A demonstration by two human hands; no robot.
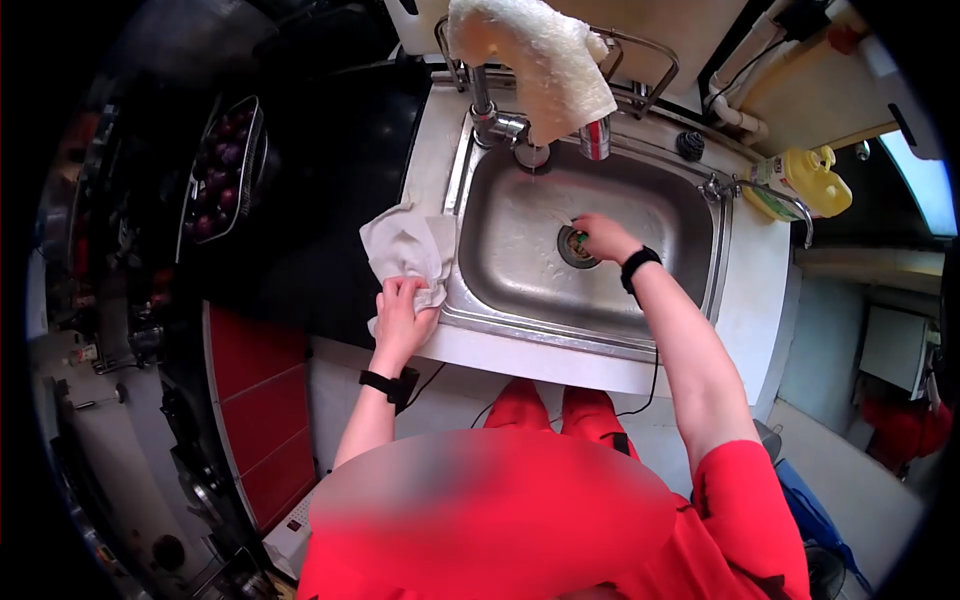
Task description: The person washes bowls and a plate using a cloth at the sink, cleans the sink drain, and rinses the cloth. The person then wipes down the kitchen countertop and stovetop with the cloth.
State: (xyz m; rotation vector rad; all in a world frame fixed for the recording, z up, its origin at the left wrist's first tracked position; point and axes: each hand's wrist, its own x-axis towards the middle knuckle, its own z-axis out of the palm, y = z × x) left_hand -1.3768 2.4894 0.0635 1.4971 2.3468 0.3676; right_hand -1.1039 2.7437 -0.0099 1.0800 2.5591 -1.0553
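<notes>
My left hand (pixel 403 318) has its fingers curled onto a crumpled white cloth (pixel 402 243) lying on the counter left of the sink. The steel sink (pixel 510 258) is wet, and water runs thinly from the tap (pixel 490 122) at its back left. Down in the basin, my right hand (pixel 606 240) reaches to the drain (pixel 578 252), its fingers closed together at the rim. Small scraps, some of them green, show in the drain beside the fingertips. Whatever lies between those fingers is too small to make out.
A pale towel (pixel 540 70) hangs over the sink's back edge beside a red and silver can (pixel 596 138). On the right stand a second tap (pixel 760 190) and a yellow jug (pixel 805 185). A wire basket of dark purple produce (pixel 222 175) sits on the black counter.
</notes>
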